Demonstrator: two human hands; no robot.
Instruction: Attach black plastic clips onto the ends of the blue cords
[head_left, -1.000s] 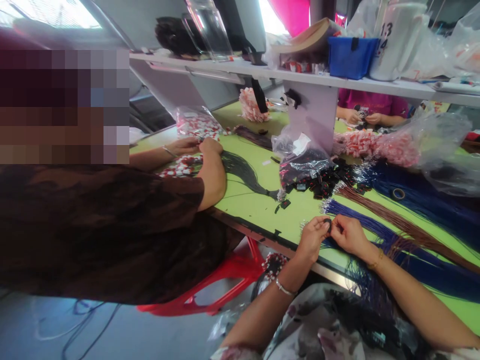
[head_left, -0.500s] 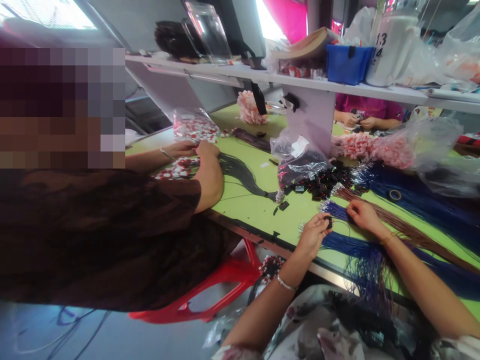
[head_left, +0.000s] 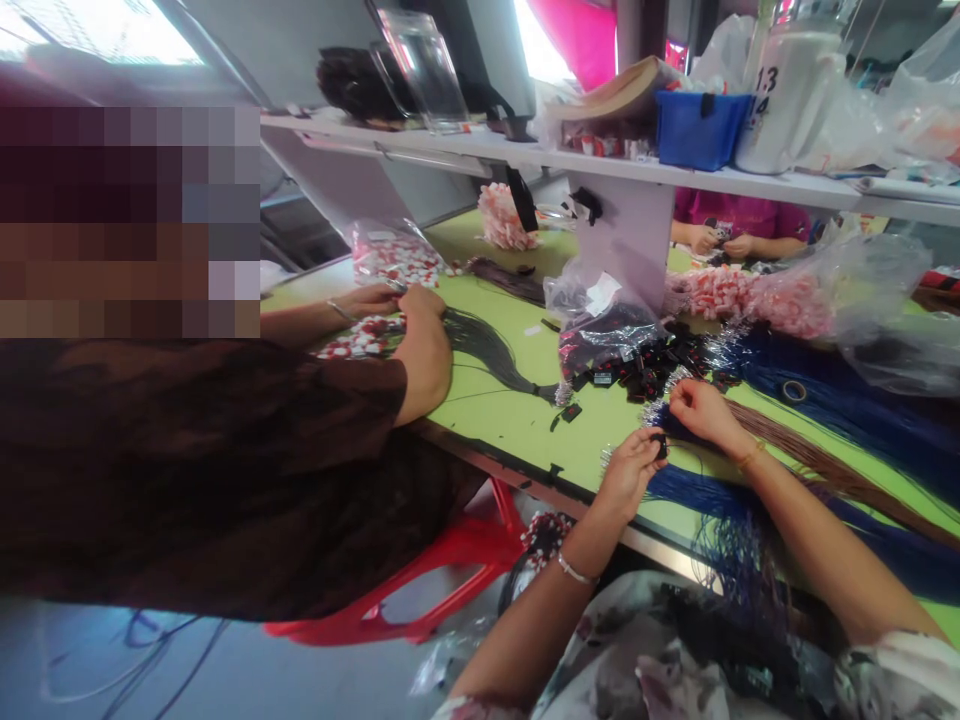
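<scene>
My left hand (head_left: pixel 628 472) pinches a small black tag (head_left: pixel 660 446) between thumb and fingers, just above the table's front edge. A thin dark cord runs from the tag toward the right. My right hand (head_left: pixel 703 412) is closed, its fingertips by the silver-tipped ends of a blue cord bundle (head_left: pixel 657 414); what they grip, if anything, is too small to make out. Under my hands lies another blue cord bundle (head_left: pixel 679 487). Brown cords (head_left: pixel 802 440) stretch away to the right. Behind my hands is a heap of black tags (head_left: pixel 637 378).
At left a co-worker in dark clothing (head_left: pixel 202 480) handles a grey cord bundle (head_left: pixel 487 345). Clear bags (head_left: pixel 600 300), a tape roll (head_left: pixel 793 391) and pink-white pieces (head_left: pixel 750 295) lie on the green table (head_left: pixel 495 430). A shelf (head_left: pixel 525 150) spans above. Another person's hands (head_left: pixel 720 242) work opposite.
My right hand has moved left and slightly away from me, to the silver cord ends. My left hand stays nearly in place with the black tag.
</scene>
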